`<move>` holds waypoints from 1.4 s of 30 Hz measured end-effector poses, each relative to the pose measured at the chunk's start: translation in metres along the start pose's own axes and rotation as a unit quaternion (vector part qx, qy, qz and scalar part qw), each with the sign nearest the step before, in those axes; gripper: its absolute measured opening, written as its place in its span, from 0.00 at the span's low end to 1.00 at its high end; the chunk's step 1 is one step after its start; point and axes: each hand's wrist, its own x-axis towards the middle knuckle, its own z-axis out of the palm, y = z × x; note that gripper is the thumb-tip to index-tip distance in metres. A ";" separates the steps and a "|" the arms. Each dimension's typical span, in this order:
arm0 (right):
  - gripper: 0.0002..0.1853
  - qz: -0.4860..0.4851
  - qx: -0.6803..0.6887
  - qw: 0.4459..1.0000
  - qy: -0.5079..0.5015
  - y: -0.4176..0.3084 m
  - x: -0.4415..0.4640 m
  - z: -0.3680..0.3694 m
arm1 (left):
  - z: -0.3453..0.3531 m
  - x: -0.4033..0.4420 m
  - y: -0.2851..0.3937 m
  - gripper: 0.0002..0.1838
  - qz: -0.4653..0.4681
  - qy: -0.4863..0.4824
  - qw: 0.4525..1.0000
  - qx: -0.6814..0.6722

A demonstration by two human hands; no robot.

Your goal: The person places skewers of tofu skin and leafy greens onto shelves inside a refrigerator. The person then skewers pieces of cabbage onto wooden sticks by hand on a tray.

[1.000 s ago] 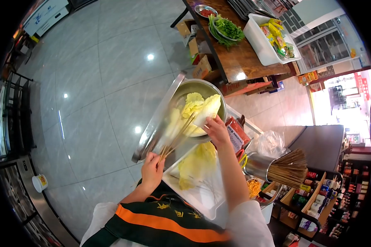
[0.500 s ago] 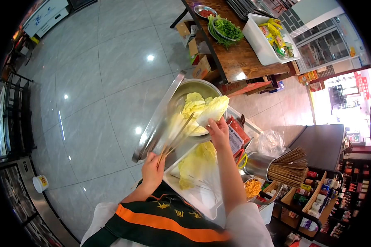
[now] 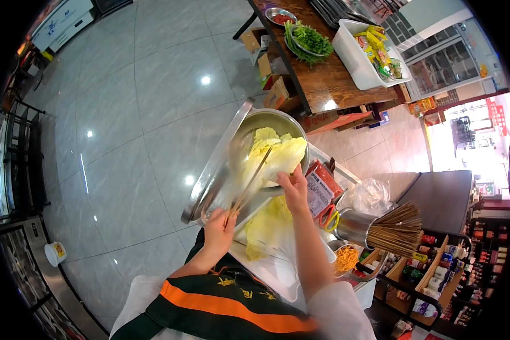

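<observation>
My left hand (image 3: 219,231) is closed around a few thin wooden skewers (image 3: 247,194), their tips pointing up across pale napa cabbage. A napa cabbage leaf (image 3: 289,154) is pinched by the stem end in my right hand (image 3: 294,190); it overlaps the skewers' upper part, and whether they pierce it I cannot tell. More yellow cabbage (image 3: 264,136) shows behind, in or over a round metal basin (image 3: 259,113). Below my hands, further cabbage leaves (image 3: 271,222) lie in a white tray (image 3: 292,290).
Right of my hand are a red packet (image 3: 324,180), yellow-handled scissors (image 3: 334,221), a metal container (image 3: 354,228) of brown sticks and a bowl of orange shreds (image 3: 346,258). A long metal lid or tray edge (image 3: 215,164) slants at left. Greens (image 3: 311,41) sit on a wooden table (image 3: 323,85).
My right hand has drawn the leaf slightly left and down, toward the skewers. My left hand has shifted a little to the right with the skewers.
</observation>
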 end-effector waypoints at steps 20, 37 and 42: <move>0.20 0.220 0.324 0.914 0.107 -0.005 0.022 0.026 | -0.008 0.010 -0.016 0.06 0.072 0.008 0.995 0.072; 0.24 0.294 0.317 0.901 0.030 -0.007 0.016 0.037 | -0.003 0.023 -0.023 0.05 0.067 0.009 0.998 0.015; 0.28 0.279 0.286 0.916 0.043 -0.010 0.012 0.039 | 0.002 0.025 -0.015 0.04 0.047 0.019 0.999 0.009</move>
